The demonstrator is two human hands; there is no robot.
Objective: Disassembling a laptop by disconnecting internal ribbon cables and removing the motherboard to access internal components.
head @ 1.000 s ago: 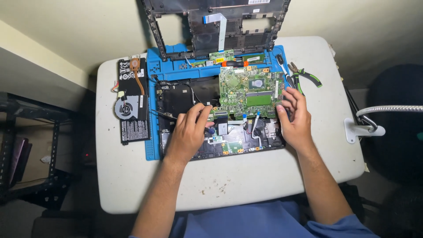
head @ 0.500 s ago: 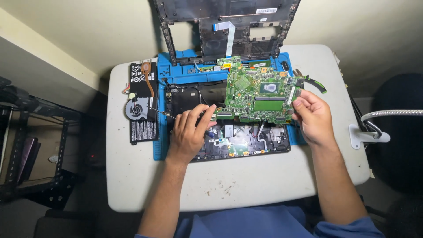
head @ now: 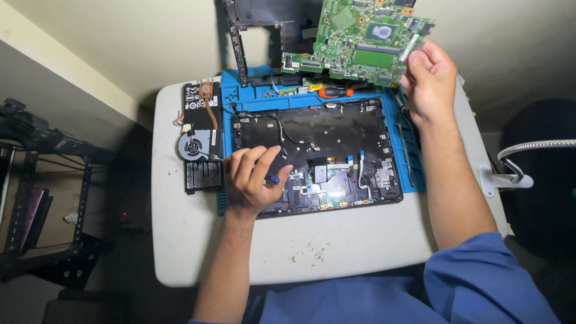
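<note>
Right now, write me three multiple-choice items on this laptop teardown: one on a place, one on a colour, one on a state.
1. Where is the green circuit board?
A. Seated in the laptop base
B. Lifted above the table in the right hand
C. Lying on the cooling fan

2. What colour is the work mat under the laptop base?
A. Blue
B. Red
C. Yellow

3. What is the state of the left hand?
A. Flat and open on bare table
B. Raised off the table
C. Curled around a small blue-handled tool, resting on the base

Answers:
1 B: the right hand grips the board's edge, clear of the base.
2 A: blue shows along the top and right of the base.
3 C: the fingers fold over the tool at the base's left end.
</note>
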